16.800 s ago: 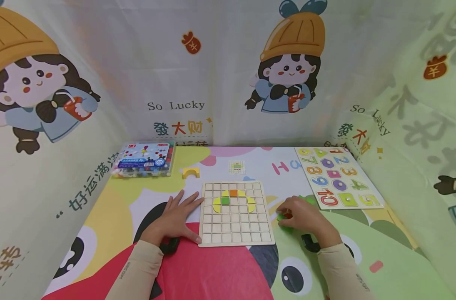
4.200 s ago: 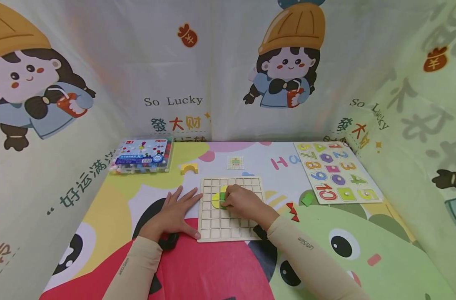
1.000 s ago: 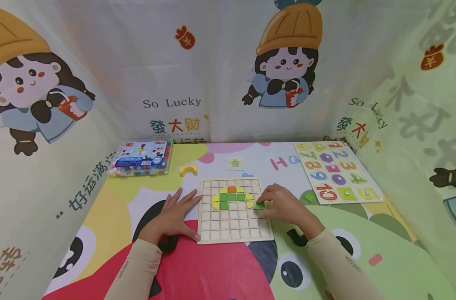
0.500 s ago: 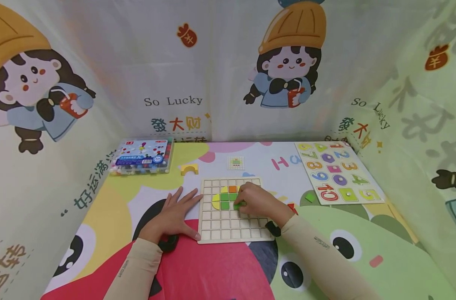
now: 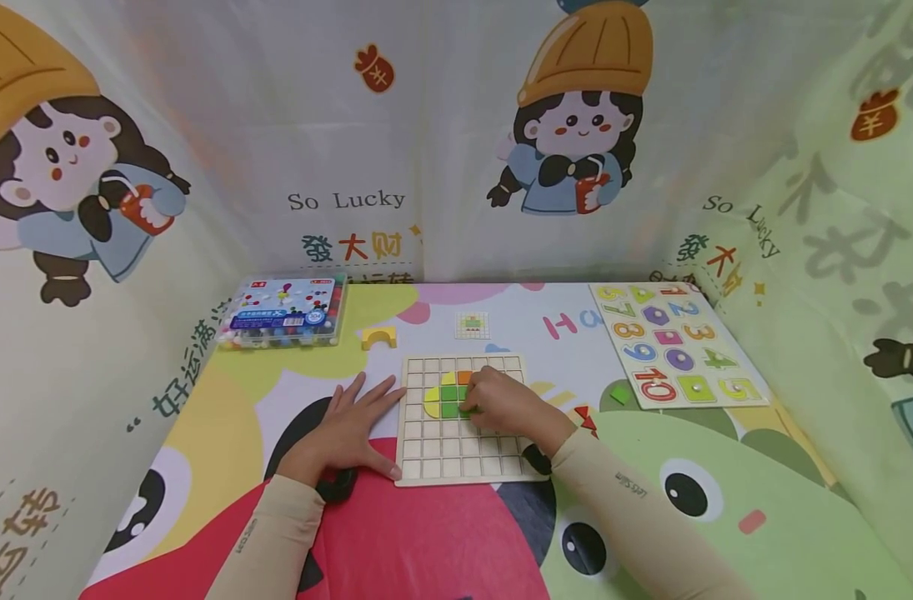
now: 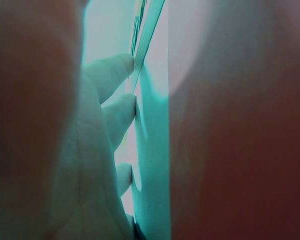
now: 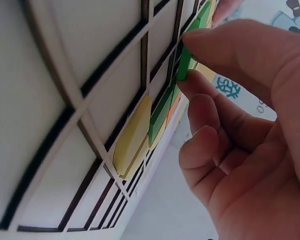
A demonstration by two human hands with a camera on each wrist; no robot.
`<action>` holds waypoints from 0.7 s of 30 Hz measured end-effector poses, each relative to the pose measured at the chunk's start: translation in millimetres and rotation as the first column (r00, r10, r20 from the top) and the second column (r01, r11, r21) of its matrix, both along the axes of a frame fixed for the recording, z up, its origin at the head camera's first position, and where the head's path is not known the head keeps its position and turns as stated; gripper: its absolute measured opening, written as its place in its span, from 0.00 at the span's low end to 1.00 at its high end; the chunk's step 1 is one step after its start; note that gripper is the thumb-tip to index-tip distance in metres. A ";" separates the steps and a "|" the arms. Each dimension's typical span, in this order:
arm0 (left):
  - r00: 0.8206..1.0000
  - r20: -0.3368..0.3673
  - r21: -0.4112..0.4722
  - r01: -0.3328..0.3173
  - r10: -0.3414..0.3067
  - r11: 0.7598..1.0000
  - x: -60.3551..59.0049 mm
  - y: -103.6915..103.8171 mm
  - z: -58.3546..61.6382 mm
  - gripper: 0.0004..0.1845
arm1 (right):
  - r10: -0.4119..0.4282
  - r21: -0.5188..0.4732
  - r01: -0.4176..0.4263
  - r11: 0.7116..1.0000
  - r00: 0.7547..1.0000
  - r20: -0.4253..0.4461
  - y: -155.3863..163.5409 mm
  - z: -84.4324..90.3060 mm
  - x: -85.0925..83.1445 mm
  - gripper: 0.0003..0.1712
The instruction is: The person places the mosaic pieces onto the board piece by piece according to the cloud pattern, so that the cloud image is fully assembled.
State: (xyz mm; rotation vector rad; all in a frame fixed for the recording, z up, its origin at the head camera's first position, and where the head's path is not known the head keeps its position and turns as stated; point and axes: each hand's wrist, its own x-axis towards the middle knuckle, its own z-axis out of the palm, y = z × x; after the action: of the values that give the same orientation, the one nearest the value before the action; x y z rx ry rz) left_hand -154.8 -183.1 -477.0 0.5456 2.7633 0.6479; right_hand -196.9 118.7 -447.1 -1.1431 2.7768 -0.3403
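A wooden grid board [image 5: 431, 448] lies in the middle of the table. My left hand [image 5: 343, 437] rests along its left edge with fingers spread, fingertips right at the rim. My right hand [image 5: 501, 404] is over the board's upper middle, pinching a green square tile [image 7: 185, 62] between thumb and forefinger, tilted against the grid in the right wrist view. Beside it sit other green tiles [image 5: 448, 409], an orange tile [image 5: 464, 378] and yellow rounded tiles [image 5: 431, 410]. The right hand hides the right part of this pattern in the head view.
Red triangles [image 5: 582, 412] and a loose green tile [image 5: 620, 393] lie right of the board. A small pattern card [image 5: 473, 326] and a yellow arch block [image 5: 378, 337] are behind it. A number puzzle [image 5: 696, 358] stands back right, a clear plastic case [image 5: 283, 312] back left.
Over the last second my right hand has carried the green tile from the board's right edge to its middle. Several more green tiles lie on the grid than at first. My left hand stays put.
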 end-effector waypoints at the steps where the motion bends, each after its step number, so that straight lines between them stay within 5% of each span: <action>1: 1.000 -0.001 -0.002 -0.002 0.002 1.000 -0.1 0.0 0.0 0.70 | 0.010 0.003 -0.010 1.000 1.000 -0.015 0.1 0.5 0.9 0.15; 7: 1.000 -0.003 -0.015 -0.008 0.008 1.000 -0.2 0.3 -1.0 0.70 | 0.040 0.018 -0.038 0.999 0.996 -0.082 1.4 3.3 7.6 0.11; 13: 1.000 0.005 -0.019 -0.019 0.019 1.000 0.2 -0.9 -2.7 0.69 | 0.000 0.046 0.001 0.999 1.000 -0.013 2.2 4.8 14.5 0.15; 21: 1.000 0.003 -0.008 -0.013 0.013 1.000 1.4 0.7 1.0 0.69 | -0.057 -0.093 0.063 0.994 0.996 0.070 23.9 5.8 31.4 0.21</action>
State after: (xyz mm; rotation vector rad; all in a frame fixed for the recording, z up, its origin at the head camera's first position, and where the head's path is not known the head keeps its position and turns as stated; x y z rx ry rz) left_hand -153.4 -182.4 -476.0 0.5246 2.7679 0.6397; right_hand -165.5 142.5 -441.3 -1.0481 2.7672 -0.5131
